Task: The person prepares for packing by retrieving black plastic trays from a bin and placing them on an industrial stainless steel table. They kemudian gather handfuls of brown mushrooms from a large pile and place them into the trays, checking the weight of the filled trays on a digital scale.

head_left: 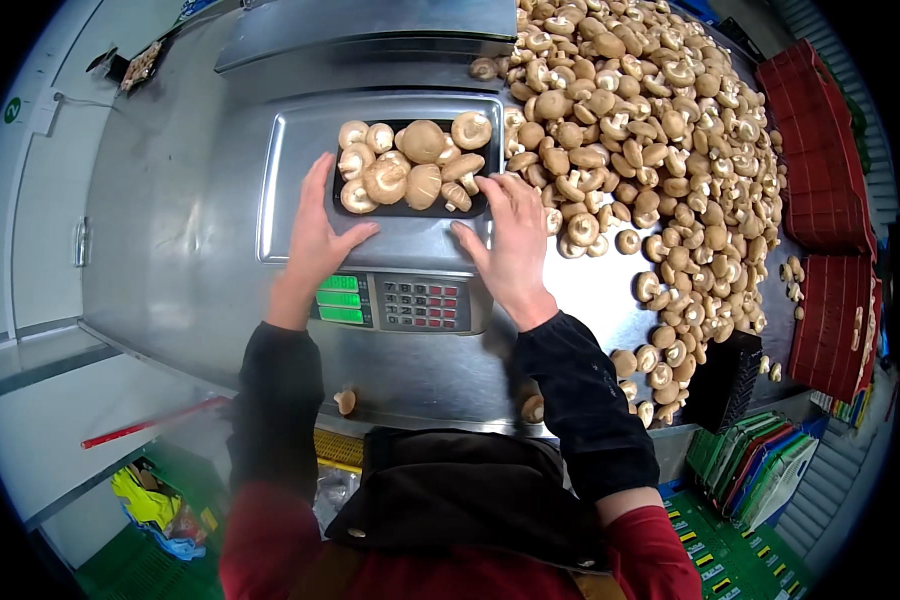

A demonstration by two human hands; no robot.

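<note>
A black tray point(402, 209) of brown-capped shiitake mushrooms point(423, 142) rests on the steel platform point(300, 225) of a weighing scale. Around its left end my left hand point(320, 235) is open, fingers extended and thumb spread toward the tray's front edge. My right hand point(513, 240) curves round the near right corner, its thumb apart from the fingers. Its fingertips lie at the tray's edge beside a mushroom point(457, 196); whether they touch is hard to tell. Below the platform, the scale's keypad point(420, 304) and lit green display point(340, 299) show.
A large heap of loose shiitake point(660, 130) spreads over the steel table point(170, 200) on the right. Red crates point(820, 150) stand beyond it. A single mushroom point(345, 401) lies near the front edge. Folded coloured crates point(750, 465) stand at lower right.
</note>
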